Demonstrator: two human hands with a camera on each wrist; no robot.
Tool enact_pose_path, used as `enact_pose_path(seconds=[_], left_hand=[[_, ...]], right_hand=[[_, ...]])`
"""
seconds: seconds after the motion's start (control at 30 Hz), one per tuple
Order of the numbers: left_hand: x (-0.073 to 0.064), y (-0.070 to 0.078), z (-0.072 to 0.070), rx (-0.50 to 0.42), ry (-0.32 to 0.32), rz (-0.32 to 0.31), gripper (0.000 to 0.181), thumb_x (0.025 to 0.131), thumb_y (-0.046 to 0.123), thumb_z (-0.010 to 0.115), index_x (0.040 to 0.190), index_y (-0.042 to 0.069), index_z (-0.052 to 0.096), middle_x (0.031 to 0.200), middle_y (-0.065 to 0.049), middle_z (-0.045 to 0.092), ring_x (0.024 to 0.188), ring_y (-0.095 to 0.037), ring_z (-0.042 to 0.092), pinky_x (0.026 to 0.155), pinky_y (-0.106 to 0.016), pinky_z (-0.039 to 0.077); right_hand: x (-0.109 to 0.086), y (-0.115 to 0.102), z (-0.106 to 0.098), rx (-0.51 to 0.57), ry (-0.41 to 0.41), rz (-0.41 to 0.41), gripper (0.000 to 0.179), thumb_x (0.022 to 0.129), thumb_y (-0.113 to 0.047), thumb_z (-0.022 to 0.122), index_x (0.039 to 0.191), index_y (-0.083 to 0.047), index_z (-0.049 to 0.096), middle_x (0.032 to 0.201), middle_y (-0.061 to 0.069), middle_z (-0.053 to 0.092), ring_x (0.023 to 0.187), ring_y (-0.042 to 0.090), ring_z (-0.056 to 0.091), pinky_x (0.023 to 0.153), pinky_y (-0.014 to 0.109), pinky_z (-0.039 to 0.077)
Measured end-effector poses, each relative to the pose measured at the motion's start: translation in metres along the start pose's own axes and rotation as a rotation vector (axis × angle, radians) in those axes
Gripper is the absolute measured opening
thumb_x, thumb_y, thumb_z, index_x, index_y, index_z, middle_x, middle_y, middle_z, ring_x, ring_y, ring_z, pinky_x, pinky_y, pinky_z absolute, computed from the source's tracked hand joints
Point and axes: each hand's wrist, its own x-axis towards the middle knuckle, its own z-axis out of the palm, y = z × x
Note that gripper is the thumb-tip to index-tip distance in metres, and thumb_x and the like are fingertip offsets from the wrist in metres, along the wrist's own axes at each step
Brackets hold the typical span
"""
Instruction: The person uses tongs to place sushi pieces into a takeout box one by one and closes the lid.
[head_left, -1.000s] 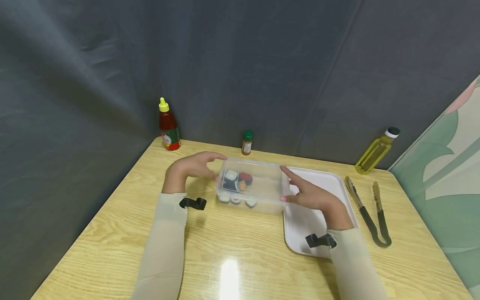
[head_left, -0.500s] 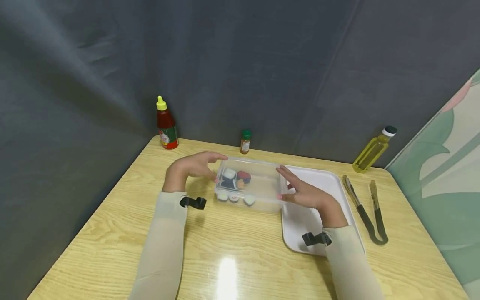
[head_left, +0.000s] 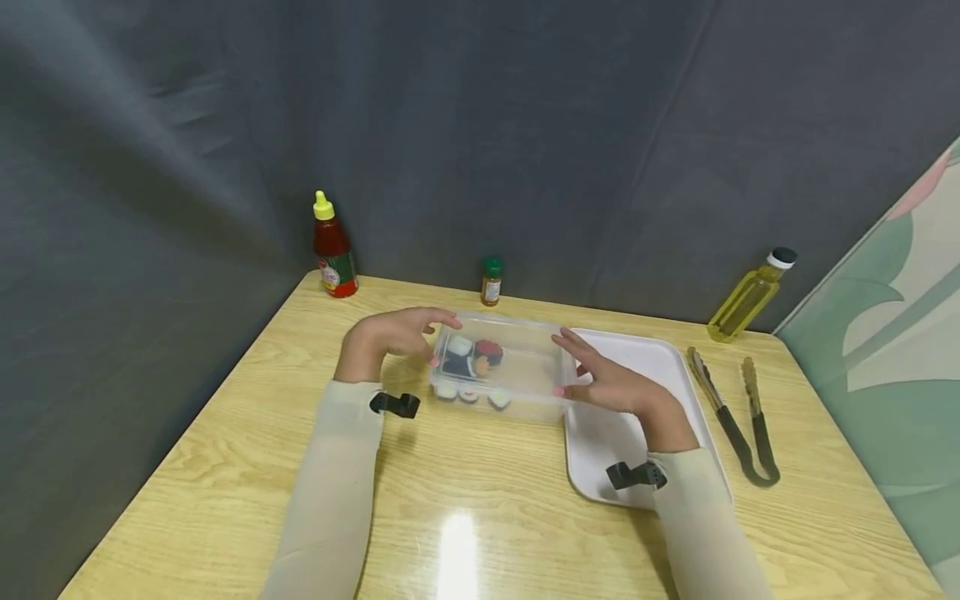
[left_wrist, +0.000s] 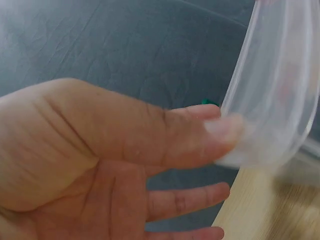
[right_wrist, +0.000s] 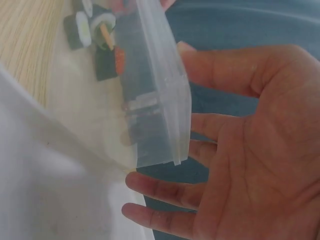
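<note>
A clear plastic food container (head_left: 525, 367) with a lid lies between my two hands in the head view. Several sushi pieces (head_left: 459, 367) show through its left half; its right end overlaps the white tray. At the left end, my left hand (head_left: 393, 333) touches the lid's corners with thumb and index finger, the rest stretched out loosely. My right hand (head_left: 611, 379) spreads its fairly straight fingers over the other end. In the right wrist view, its thumb (right_wrist: 220, 67) presses at the lid's rim, while two fingers pass behind the container.
The white tray (head_left: 607, 467) lies beneath the right forearm. Metal tongs with black handles (head_left: 738, 433) are right of it. Along the back stand a red sauce bottle (head_left: 335, 258), a small green-capped jar (head_left: 491, 283) and an oil bottle (head_left: 750, 296). A dark curtain (head_left: 480, 150) hangs behind.
Both hands stay at the container's ends. The left hand has shifted slightly inward over the lid's corner; the right fingers have moved a little. The whole view has drifted slightly.
</note>
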Motion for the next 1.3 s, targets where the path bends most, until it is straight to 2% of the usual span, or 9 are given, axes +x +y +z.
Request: enact_pose_path(seconds=[0.17, 0.3, 0.47, 0.57, 0.8, 0.93, 1.2, 1.3], left_hand=[[0.001, -0.005, 0.002, 0.020, -0.008, -0.004, 0.079, 0.087, -0.005, 0.074, 0.158, 0.021, 0.050, 0.176, -0.003, 0.026, 0.162, -0.038, 0.027, 0.127, -0.059, 0.032], [0.000, -0.010, 0.003, 0.070, -0.001, 0.011, 0.085, 0.085, -0.002, 0.075, 0.161, 0.025, 0.046, 0.179, -0.001, 0.020, 0.166, -0.034, 0.017, 0.131, -0.061, 0.023], [-0.002, -0.006, 0.004, 0.062, -0.003, -0.037, 0.091, 0.085, -0.003, 0.071, 0.165, 0.027, 0.039, 0.180, 0.002, 0.015, 0.168, -0.030, 0.009, 0.132, -0.059, 0.019], [-0.002, -0.006, 0.004, 0.040, -0.011, -0.053, 0.093, 0.086, -0.001, 0.069, 0.167, 0.027, 0.033, 0.179, 0.003, 0.017, 0.167, -0.030, 0.010, 0.133, -0.058, 0.020], [-0.001, -0.009, 0.004, -0.027, -0.050, -0.011, 0.093, 0.089, 0.004, 0.069, 0.169, 0.021, 0.025, 0.180, 0.001, 0.012, 0.162, -0.043, 0.025, 0.129, -0.056, 0.030], [-0.004, -0.008, 0.004, -0.019, -0.050, -0.022, 0.093, 0.090, 0.003, 0.069, 0.169, 0.020, 0.024, 0.180, 0.002, 0.011, 0.160, -0.044, 0.030, 0.129, -0.055, 0.032], [-0.007, -0.005, 0.007, -0.015, -0.034, -0.031, 0.090, 0.090, 0.004, 0.070, 0.168, 0.017, 0.028, 0.180, 0.001, 0.011, 0.161, -0.043, 0.028, 0.129, -0.054, 0.031], [-0.006, -0.002, 0.011, 0.021, -0.015, -0.032, 0.089, 0.091, 0.013, 0.076, 0.167, 0.015, 0.031, 0.180, -0.004, 0.010, 0.165, -0.040, 0.019, 0.131, -0.055, 0.025]], right_hand=[[0.000, 0.003, 0.002, 0.010, -0.004, -0.001, 0.091, 0.101, -0.035, 0.072, 0.171, -0.017, 0.017, 0.180, 0.014, -0.004, 0.140, 0.045, 0.048, 0.113, 0.069, 0.039], [0.002, 0.005, 0.004, 0.008, -0.012, -0.013, 0.089, 0.101, -0.037, 0.071, 0.170, -0.016, 0.019, 0.180, 0.014, -0.004, 0.141, 0.045, 0.048, 0.112, 0.068, 0.039], [0.001, 0.004, 0.005, -0.001, -0.014, -0.020, 0.086, 0.102, -0.037, 0.071, 0.169, -0.015, 0.022, 0.180, 0.015, -0.003, 0.138, 0.044, 0.050, 0.110, 0.066, 0.042], [0.000, 0.002, 0.004, -0.002, -0.010, -0.015, 0.087, 0.101, -0.037, 0.071, 0.169, -0.014, 0.022, 0.180, 0.015, -0.003, 0.137, 0.043, 0.050, 0.110, 0.065, 0.042], [-0.002, -0.001, 0.003, 0.007, -0.002, -0.017, 0.089, 0.101, -0.036, 0.072, 0.170, -0.013, 0.020, 0.180, 0.015, -0.002, 0.137, 0.043, 0.050, 0.110, 0.067, 0.041], [0.000, -0.002, 0.004, 0.008, -0.017, -0.020, 0.087, 0.102, -0.035, 0.071, 0.170, -0.014, 0.020, 0.180, 0.014, -0.003, 0.137, 0.043, 0.049, 0.110, 0.066, 0.042], [0.000, -0.002, 0.006, 0.003, -0.021, -0.015, 0.086, 0.101, -0.035, 0.070, 0.169, -0.013, 0.022, 0.180, 0.015, -0.003, 0.140, 0.046, 0.048, 0.111, 0.068, 0.040], [0.000, -0.002, 0.006, -0.007, -0.004, -0.017, 0.087, 0.101, -0.036, 0.072, 0.169, -0.013, 0.023, 0.180, 0.016, 0.000, 0.149, 0.049, 0.042, 0.115, 0.070, 0.038]])
